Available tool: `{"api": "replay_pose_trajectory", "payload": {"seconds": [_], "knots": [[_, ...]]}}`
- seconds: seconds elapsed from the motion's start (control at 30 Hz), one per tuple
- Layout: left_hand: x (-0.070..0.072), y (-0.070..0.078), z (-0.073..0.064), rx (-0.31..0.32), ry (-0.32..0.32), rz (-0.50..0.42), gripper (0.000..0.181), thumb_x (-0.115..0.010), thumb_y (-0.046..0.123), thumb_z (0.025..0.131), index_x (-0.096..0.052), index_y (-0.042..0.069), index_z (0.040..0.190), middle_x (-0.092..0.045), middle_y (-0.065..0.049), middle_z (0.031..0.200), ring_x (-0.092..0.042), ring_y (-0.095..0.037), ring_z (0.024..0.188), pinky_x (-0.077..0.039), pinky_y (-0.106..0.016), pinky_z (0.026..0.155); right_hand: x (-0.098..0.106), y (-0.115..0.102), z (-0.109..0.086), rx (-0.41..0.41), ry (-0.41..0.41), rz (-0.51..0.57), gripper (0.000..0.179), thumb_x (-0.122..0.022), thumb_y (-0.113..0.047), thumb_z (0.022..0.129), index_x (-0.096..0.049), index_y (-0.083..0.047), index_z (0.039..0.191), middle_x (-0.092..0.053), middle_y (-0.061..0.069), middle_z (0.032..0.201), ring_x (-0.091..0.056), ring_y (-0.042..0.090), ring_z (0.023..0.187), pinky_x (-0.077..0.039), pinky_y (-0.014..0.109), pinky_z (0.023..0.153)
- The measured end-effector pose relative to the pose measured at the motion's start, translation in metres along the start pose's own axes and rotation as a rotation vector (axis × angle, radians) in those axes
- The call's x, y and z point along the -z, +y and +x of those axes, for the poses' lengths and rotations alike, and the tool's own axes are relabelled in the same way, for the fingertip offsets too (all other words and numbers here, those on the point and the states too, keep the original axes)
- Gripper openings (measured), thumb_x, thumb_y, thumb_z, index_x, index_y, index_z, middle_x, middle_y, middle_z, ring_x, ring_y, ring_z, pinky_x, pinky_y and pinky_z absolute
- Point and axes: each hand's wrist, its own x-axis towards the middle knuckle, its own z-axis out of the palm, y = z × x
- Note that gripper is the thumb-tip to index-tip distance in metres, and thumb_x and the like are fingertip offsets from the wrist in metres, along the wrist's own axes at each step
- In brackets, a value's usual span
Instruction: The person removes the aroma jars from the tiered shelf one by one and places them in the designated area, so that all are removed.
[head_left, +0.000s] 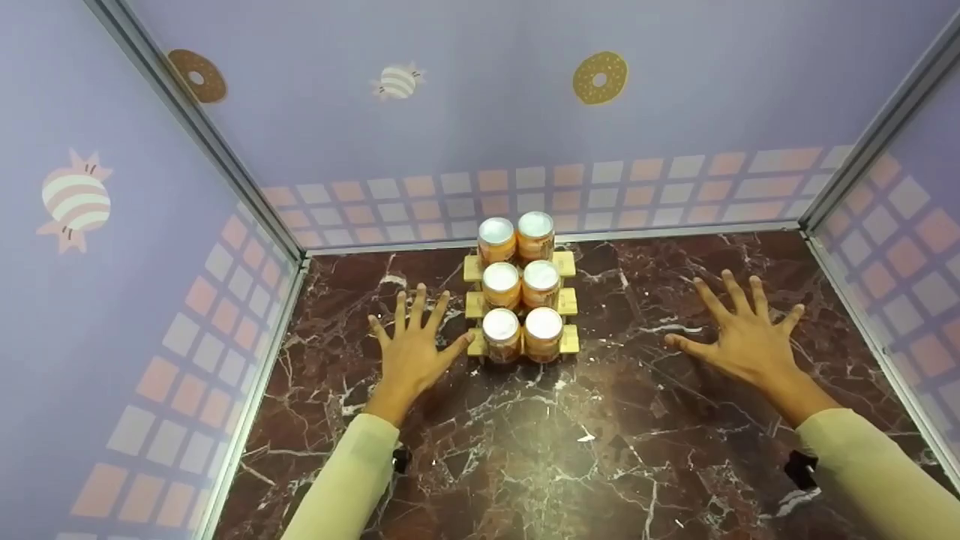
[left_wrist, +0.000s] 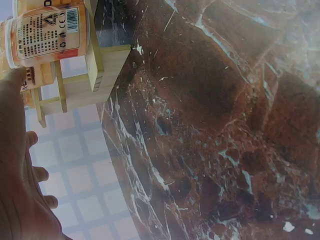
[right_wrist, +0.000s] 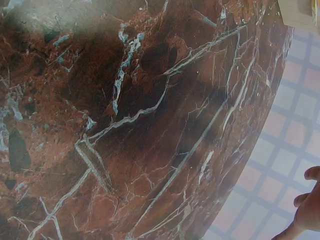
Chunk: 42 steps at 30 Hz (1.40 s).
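Observation:
Several orange-labelled jars with pale lids, such as the front right jar (head_left: 543, 335), stand in two columns on a stepped wooden rack (head_left: 570, 339). My left hand (head_left: 412, 352), fingers spread, is just left of the rack, its thumb pointing at the lowest step; whether it touches cannot be told. In the left wrist view, a jar (left_wrist: 50, 32) shows printed text and a barcode above the left hand (left_wrist: 20, 185). Well to the right of the rack, my right hand (head_left: 750, 345) is spread and holds nothing. Part of the right hand (right_wrist: 307, 210) shows in the right wrist view.
A dark red marbled tabletop (head_left: 540, 450) lies beneath. Lilac panels enclose it at the back (head_left: 495, 97), left (head_left: 97, 300) and right (head_left: 915, 247), with metal edging along their corners. The rack stands close to the back panel.

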Motion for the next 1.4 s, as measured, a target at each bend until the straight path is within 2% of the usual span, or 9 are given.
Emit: {"api": "replay_pose_trajectory", "payload": {"seconds": [0.2,0.43,0.67,0.9,1.2,1.4], "knots": [[-0.006,0.000,-0.002,-0.006,0.004,0.006,0.094,-0.047,0.087,0.099,-0.024,0.039,0.177,-0.010,-0.005,0.188,0.000,-0.040,0.175,0.009,-0.086,0.128,-0.002,-0.003,0.003,0.005,0.001,0.008,0.111,-0.058,-0.089,0.092,-0.012,-0.039,0.179,-0.005,0.015,0.187,0.002,0.057,0.170,0.020,0.096,0.112],[-0.015,0.004,-0.003,-0.021,-0.033,0.034,0.094,-0.047,0.087,0.099,-0.030,0.036,0.176,-0.017,-0.007,0.187,-0.010,-0.044,0.174,0.003,-0.088,0.128,-0.002,-0.008,0.005,0.023,-0.016,0.003,0.110,-0.056,-0.088,0.094,-0.009,-0.037,0.179,-0.003,0.014,0.187,0.003,0.055,0.170,0.018,0.096,0.112],[-0.024,0.007,-0.004,-0.021,-0.077,0.027,0.093,-0.048,0.087,0.099,-0.034,0.035,0.175,-0.024,-0.008,0.186,-0.015,-0.042,0.173,-0.001,-0.085,0.131,-0.003,-0.014,0.010,0.034,-0.019,0.004,0.111,-0.056,-0.088,0.094,-0.014,-0.031,0.179,-0.007,0.016,0.187,0.002,0.055,0.170,0.015,0.097,0.113],[-0.034,0.010,-0.004,-0.046,-0.088,0.033,0.086,-0.055,0.079,0.102,-0.040,0.034,0.173,-0.030,-0.009,0.183,-0.024,-0.044,0.171,-0.015,-0.087,0.130,-0.007,-0.026,0.014,0.041,-0.031,0.011,0.111,-0.056,-0.088,0.094,-0.019,-0.026,0.179,-0.009,0.019,0.186,0.002,0.054,0.171,0.013,0.097,0.114],[-0.047,0.012,-0.002,-0.045,-0.106,-0.043,0.077,-0.061,0.069,0.105,-0.045,0.032,0.170,-0.038,-0.013,0.179,-0.031,-0.045,0.168,-0.029,-0.078,0.131,-0.010,-0.042,0.019,0.064,-0.030,0.021,0.107,-0.055,-0.086,0.096,-0.022,-0.026,0.178,-0.012,0.020,0.186,-0.003,0.053,0.171,0.013,0.096,0.115],[-0.048,0.012,-0.003,-0.056,-0.110,-0.064,0.072,-0.061,0.064,0.107,-0.045,0.034,0.170,-0.040,-0.011,0.179,-0.035,-0.046,0.166,-0.033,-0.078,0.129,-0.012,-0.048,0.021,0.066,-0.048,0.030,0.103,-0.053,-0.084,0.099,-0.021,-0.027,0.178,-0.012,0.021,0.185,-0.004,0.054,0.171,0.012,0.096,0.116]]}}
